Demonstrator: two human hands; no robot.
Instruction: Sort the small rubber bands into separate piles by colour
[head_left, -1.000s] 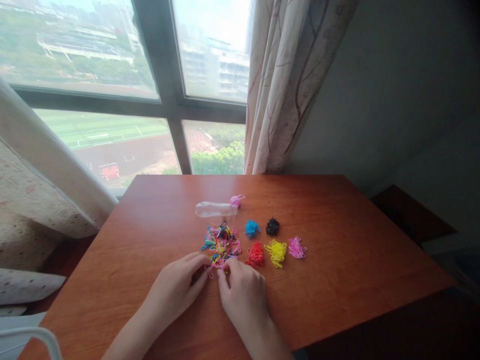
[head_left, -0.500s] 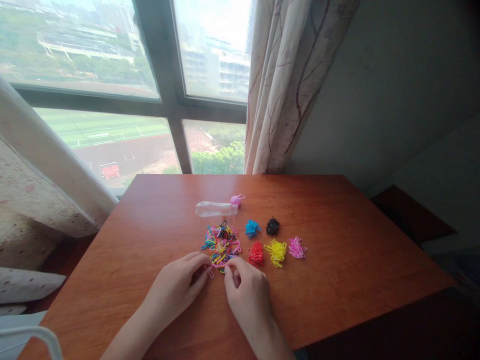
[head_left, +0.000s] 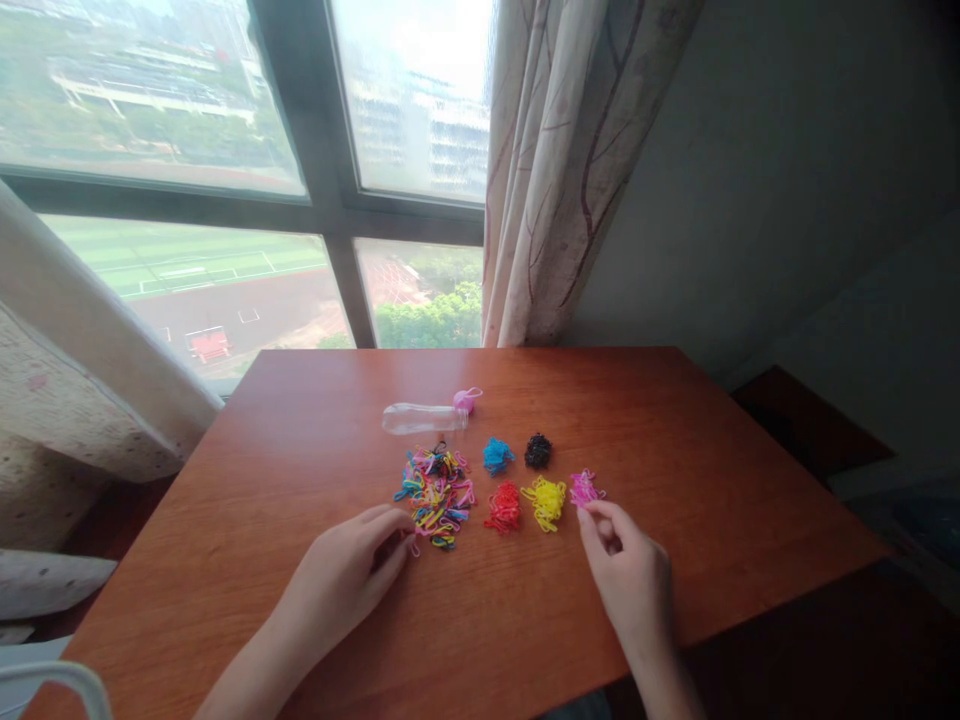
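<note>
A mixed heap of small coloured rubber bands (head_left: 441, 492) lies on the table in front of me. At the heap's near left edge, my left hand (head_left: 356, 565) is pinched closed, with a pink rubber band (head_left: 415, 546) showing at its fingertips. Over to the right, my right hand (head_left: 630, 570) has thumb and forefinger together at the near edge of the pink pile (head_left: 585, 487). Pink shows at those fingertips, though they partly cover what they pinch. Single-colour piles stand between: red (head_left: 503, 507), yellow (head_left: 546, 502), blue (head_left: 497, 456) and black (head_left: 538, 451).
Behind the heap a clear bottle (head_left: 420, 418) lies on its side, a pink cap (head_left: 464, 401) with a loop at its mouth. The brown wooden table (head_left: 750, 520) reaches to the window (head_left: 330, 215). Curtains (head_left: 555, 180) hang on both sides.
My right hand has moved right, from the near edge of the mixed heap to the pink pile. My left hand stays at the heap. The view has shifted slightly.
</note>
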